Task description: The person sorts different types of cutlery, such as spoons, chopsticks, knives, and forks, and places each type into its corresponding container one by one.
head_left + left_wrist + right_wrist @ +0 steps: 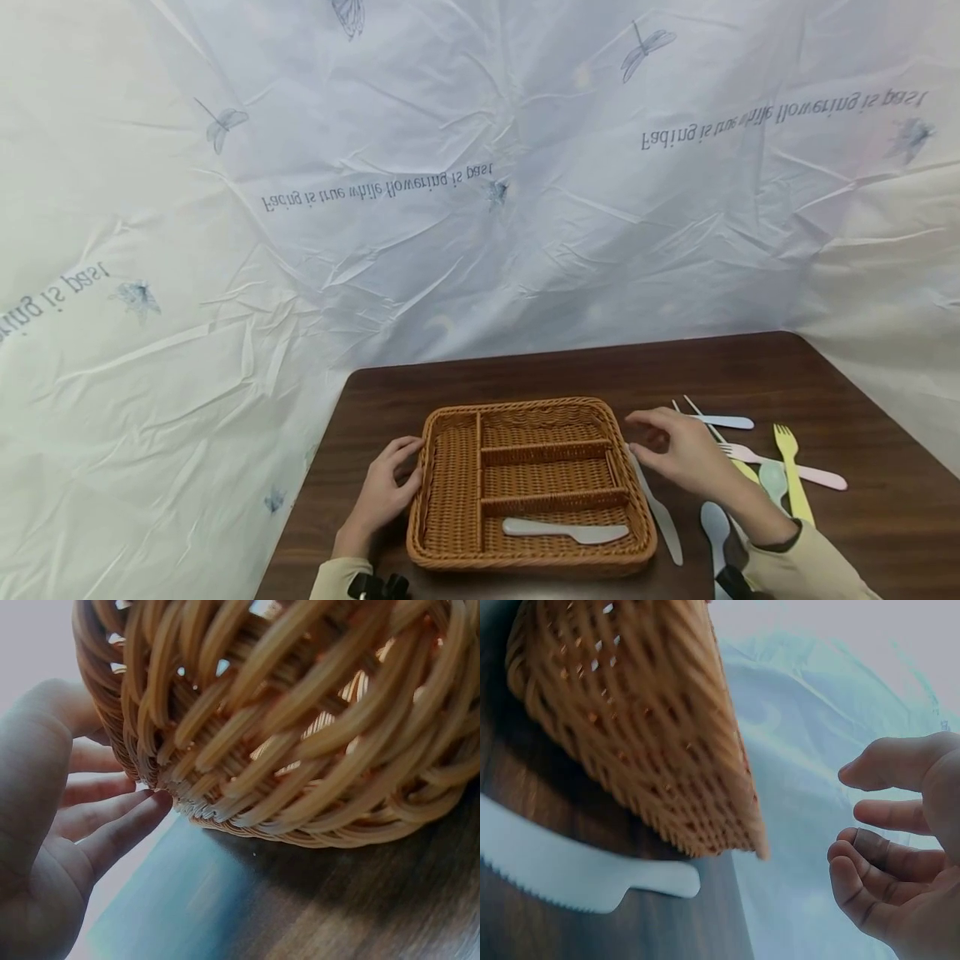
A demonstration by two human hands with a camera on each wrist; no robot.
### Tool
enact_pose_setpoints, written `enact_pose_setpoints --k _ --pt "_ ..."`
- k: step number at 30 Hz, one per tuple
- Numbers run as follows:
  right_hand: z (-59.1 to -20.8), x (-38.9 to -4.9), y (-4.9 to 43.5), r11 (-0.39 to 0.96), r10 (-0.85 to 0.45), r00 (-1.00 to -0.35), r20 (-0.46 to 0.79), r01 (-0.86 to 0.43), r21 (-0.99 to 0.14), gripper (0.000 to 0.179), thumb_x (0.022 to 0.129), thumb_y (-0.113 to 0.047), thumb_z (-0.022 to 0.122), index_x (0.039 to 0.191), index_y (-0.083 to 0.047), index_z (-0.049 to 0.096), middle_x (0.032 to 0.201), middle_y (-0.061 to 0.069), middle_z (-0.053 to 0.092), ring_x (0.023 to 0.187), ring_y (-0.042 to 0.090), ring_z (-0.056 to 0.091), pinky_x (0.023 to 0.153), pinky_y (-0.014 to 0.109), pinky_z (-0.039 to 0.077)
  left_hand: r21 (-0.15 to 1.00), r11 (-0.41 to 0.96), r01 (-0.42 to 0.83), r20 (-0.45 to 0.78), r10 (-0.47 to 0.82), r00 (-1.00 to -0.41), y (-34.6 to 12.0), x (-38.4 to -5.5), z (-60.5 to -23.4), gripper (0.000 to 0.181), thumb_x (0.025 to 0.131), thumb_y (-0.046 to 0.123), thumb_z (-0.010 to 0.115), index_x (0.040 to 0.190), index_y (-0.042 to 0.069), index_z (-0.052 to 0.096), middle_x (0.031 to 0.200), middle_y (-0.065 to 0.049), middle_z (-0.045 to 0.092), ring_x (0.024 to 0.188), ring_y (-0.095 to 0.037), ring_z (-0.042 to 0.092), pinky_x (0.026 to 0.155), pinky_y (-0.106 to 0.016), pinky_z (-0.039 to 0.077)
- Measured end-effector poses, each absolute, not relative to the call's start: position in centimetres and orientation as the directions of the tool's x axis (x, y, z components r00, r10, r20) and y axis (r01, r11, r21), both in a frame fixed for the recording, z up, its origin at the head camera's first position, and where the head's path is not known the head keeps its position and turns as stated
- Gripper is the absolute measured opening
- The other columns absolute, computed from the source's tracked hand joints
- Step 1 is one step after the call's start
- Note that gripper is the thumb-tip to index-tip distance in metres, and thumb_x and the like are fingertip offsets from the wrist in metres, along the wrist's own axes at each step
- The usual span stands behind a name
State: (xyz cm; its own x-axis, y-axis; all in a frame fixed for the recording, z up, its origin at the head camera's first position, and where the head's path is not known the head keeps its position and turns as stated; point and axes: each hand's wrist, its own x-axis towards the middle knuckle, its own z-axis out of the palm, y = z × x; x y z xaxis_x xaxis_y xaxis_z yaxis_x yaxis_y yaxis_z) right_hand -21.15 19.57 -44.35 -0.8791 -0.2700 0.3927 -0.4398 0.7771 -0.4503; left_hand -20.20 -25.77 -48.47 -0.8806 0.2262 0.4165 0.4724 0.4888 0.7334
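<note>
Basket (540, 477) between left hand (386, 487), fingers relaxed against its side, and right hand (686, 450), fingers apart

On the pale, wrinkled sheet (570, 283) hanging behind the desk (570, 371), blue-grey lettering repeats one English sentence, its letters flipped top to bottom while the words run left to right. The left-hand line (378, 187), above the left part of the desk's far edge, and the right-hand line (783, 121), above its far right corner, both read "Fading is true while flowering is past", the former with its opening word creased. Out beyond the desk's left edge, a third line (52, 300), cut off by the view's border, shows only its ending, "ring is past".
</note>
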Motion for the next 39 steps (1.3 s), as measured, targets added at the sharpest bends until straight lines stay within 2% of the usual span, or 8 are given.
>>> enact_pose_setpoints --k 8,13,21,25,29,34,39 --pt "-45.0 -21.2 20.4 0.816 -0.255 -0.908 0.333 -0.387 -0.429 0.036 0.079 -0.019 0.079 0.113 -0.010 0.070 0.096 0.000 0.068 0.072 0.008 0.060 0.056 0.023 0.047 0.732 0.501 0.462 0.396 0.239 -0.886 -25.7 -20.1 -48.1 0.040 0.089 -0.008 0.059 0.129 -0.011 0.056 0.128 -0.030 0.052 0.117 -0.045 0.055 0.083 -0.048 0.057" --pt "-45.6 -21.4 20.5 0.813 -0.253 -0.926 0.281 -0.361 -0.457 0.036 0.080 -0.018 0.078 0.114 -0.008 0.069 0.100 0.004 0.068 0.074 0.009 0.063 0.058 0.024 0.050 0.725 0.505 0.468 0.410 0.230 -0.883 -26.1 -20.9 -49.4 0.041 0.089 -0.009 0.059 0.130 -0.011 0.055 0.129 -0.029 0.052 0.117 -0.045 0.055 0.083 -0.048 0.057" --pt "-46.5 -22.1 20.5 0.809 -0.267 -0.935 0.233 -0.349 -0.472 0.036 0.080 -0.018 0.077 0.113 -0.007 0.069 0.097 0.003 0.069 0.075 0.011 0.064 0.060 0.027 0.053 0.722 0.511 0.466 0.419 0.213 -0.883 -27.1 -22.0 -51.1 0.042 0.089 -0.004 0.063 0.131 0.002 0.060 0.130 -0.013 0.055 0.119 -0.032 0.057 0.083 -0.036 0.059" --pt "-47.3 -22.4 20.6 0.820 -0.273 -0.941 0.198 -0.336 -0.463 0.037 0.080 -0.020 0.078 0.114 -0.006 0.069 0.094 0.001 0.068 0.074 0.009 0.062 0.060 0.027 0.050 0.734 0.495 0.465 0.412 0.219 -0.884 -27.2 -21.9 -51.2 0.042 0.090 -0.001 0.064 0.131 0.004 0.060 0.130 -0.009 0.055 0.120 -0.030 0.057 0.084 -0.034 0.059" --pt "-47.9 -22.5 20.7 0.829 -0.266 -0.945 0.190 -0.325 -0.455 0.038 0.078 -0.020 0.078 0.113 -0.007 0.069 0.094 0.002 0.068 0.074 0.010 0.061 0.059 0.028 0.050 0.735 0.500 0.459 0.410 0.212 -0.887 -27.1 -21.9 -51.2 0.043 0.089 -0.003 0.063 0.131 0.002 0.059 0.130 -0.012 0.055 0.119 -0.032 0.057 0.083 -0.038 0.059" --pt "-48.3 -22.6 20.7 0.842 -0.253 -0.952 0.174 -0.305 -0.445 0.040 0.078 -0.022 0.079 0.113 -0.006 0.069 0.099 0.005 0.068 0.074 0.011 0.059 0.058 0.029 0.048 0.728 0.514 0.454 0.409 0.206 -0.889 -26.6 -21.5 -50.6 0.042 0.089 -0.008 0.061 0.131 -0.005 0.057 0.130 -0.023 0.053 0.118 -0.040 0.056 0.083 -0.043 0.058" --pt "-48.8 -22.8 20.7 0.857 -0.233 -0.962 0.144 -0.273 -0.436 0.043 0.077 -0.025 0.080 0.113 -0.005 0.068 0.093 0.003 0.066 0.068 0.009 0.053 0.054 0.028 0.043 0.722 0.506 0.472 0.409 0.238 -0.881 -25.9 -20.4 -48.6 0.041 0.089 -0.009 0.059 0.130 -0.010 0.056 0.128 -0.029 0.052 0.116 -0.044 0.056 0.083 -0.041 0.059"
